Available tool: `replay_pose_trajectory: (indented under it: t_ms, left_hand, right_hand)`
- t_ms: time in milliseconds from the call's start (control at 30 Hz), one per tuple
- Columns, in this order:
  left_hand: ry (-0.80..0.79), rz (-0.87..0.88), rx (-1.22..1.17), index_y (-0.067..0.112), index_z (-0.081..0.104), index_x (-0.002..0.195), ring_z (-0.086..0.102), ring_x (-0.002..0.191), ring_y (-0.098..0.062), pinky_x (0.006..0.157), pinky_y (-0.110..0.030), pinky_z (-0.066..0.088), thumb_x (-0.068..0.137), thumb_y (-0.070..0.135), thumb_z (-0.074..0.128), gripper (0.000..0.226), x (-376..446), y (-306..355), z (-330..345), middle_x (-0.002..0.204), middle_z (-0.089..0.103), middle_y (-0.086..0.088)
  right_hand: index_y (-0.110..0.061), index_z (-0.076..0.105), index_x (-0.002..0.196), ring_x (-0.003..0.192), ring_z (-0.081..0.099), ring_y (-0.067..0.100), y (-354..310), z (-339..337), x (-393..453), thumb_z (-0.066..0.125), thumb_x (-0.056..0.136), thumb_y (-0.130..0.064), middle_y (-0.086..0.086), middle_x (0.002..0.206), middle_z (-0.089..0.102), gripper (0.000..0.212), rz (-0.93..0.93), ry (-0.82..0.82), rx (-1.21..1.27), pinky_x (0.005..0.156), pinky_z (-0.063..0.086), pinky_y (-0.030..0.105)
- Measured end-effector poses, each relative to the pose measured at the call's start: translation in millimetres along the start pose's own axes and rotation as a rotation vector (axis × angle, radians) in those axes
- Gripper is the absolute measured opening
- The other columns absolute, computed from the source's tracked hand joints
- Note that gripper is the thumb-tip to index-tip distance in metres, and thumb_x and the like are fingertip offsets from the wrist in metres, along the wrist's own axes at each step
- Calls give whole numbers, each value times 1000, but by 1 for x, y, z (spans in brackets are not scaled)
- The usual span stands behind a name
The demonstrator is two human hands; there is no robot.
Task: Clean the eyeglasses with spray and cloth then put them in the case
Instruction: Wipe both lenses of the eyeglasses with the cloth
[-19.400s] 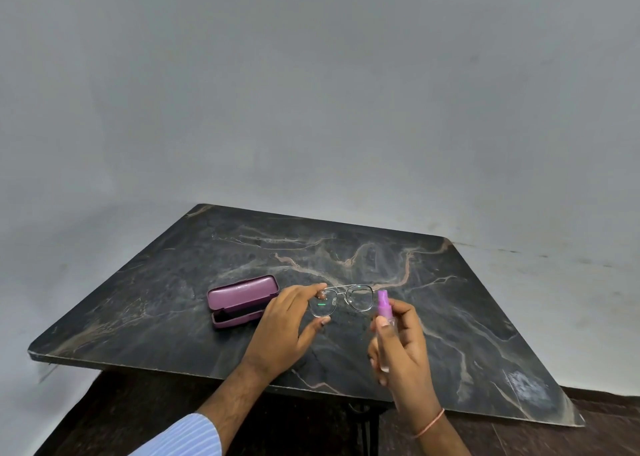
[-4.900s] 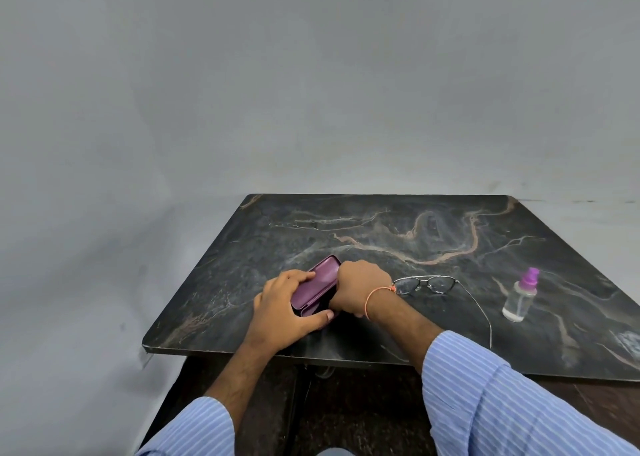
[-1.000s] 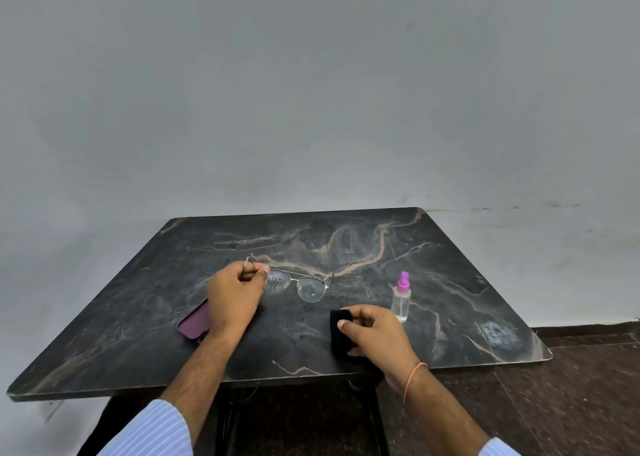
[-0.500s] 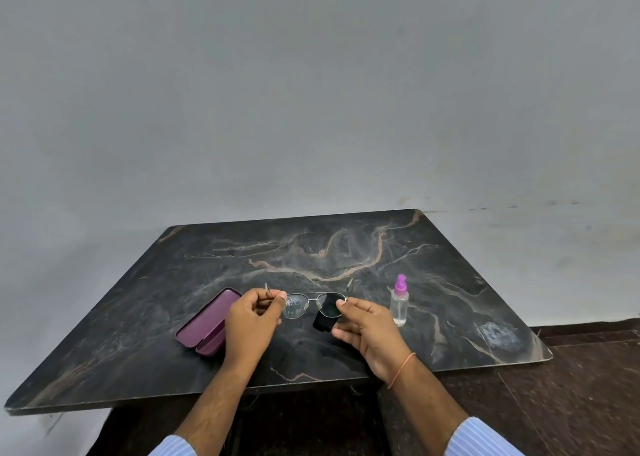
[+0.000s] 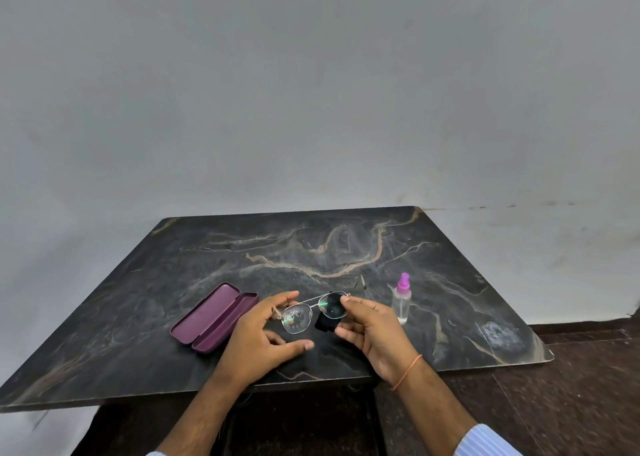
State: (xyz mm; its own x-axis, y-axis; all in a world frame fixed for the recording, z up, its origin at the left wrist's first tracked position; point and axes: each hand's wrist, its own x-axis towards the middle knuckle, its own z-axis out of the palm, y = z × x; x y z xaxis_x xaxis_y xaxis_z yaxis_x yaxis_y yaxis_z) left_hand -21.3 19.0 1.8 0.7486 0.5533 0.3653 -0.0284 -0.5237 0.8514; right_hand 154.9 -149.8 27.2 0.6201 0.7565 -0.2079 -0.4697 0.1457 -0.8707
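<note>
A person holds a pair of metal-framed eyeglasses [image 5: 313, 311] above a dark marble-patterned table [image 5: 346, 247], both hands meeting over its near edge. The left hand [image 5: 258, 337] pinches the frame at its left end between forefinger and thumb side, the remaining fingers [image 5: 294, 345] loosely spread beneath the left lens, which is speckled with droplets. The right hand [image 5: 372, 331] grips a black cloth [image 5: 325, 324] against the right lens, thumb on top and fingers curled under it. Left of the eyeglasses, an open purple case [image 5: 214, 317] lies flat on the table, just beside the left hand. Right of the eyeglasses stands a clear spray bottle [image 5: 401, 299] with a pink nozzle, upright, near the right hand but apart from it. A thin orange band [image 5: 408, 370] circles the right wrist; striped sleeve cuffs [image 5: 485, 441] show at the bottom. A plain grey wall [image 5: 311, 91] rises behind the table.
</note>
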Motion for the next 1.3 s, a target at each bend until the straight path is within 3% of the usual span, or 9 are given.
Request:
replay_pose_trajectory:
  t_ms: [200,367,533,733,867,1067,1300]
  left_hand:
    - [84,51,-38,61,72,132,84,99,-24,78,-26,70,76,24,103,74,0,1,0,123,77,27]
    - [75,94,-20,57,73,134,85,101,-10,85,-24,69,77,21,103,74,-2,5,2,125,78,28]
    - [95,112,31,36,78,136,84,102,-3,90,-23,68,77,24,104,66,-5,5,1,124,80,26]
    - [123,100,28,39,82,128,85,98,-4,88,-19,66,73,22,106,62,-7,6,1,113,85,22]
    - [133,100,61,40,82,127,85,97,-3,88,-21,67,72,26,107,62,-9,5,1,111,86,22]
    - [109,133,123,33,82,133,83,103,0,93,-33,69,73,34,106,64,-9,0,-2,116,85,19]
    - [96,126,92,32,82,133,83,108,-2,95,-35,69,74,38,104,64,-7,-3,-3,121,85,19]
  right_hand:
    - [-11,88,94,68,75,13,-2,-3,0,77,97,-19,10,90,82,14,-2,-15,38,65,65,27]
    - [-12,88,94,67,75,12,-1,-2,1,78,96,-20,9,89,82,13,1,-25,8,64,65,27]
    - [-8,85,100,68,75,14,-2,-3,-1,80,92,-23,11,92,81,18,17,-63,2,65,65,28]
    - [-14,87,94,78,78,13,-6,-10,-6,85,81,-20,9,96,82,14,3,-144,43,72,66,29]
    - [-13,86,98,88,80,16,-4,-11,-5,88,80,-16,14,110,82,18,-19,-133,66,73,65,29]
    - [-5,81,108,95,80,24,-4,-18,-4,78,89,-9,20,114,79,20,19,-217,124,81,67,36]
    - [4,74,127,99,78,30,-2,-21,-2,76,94,-17,24,114,77,39,61,-263,81,86,67,41]
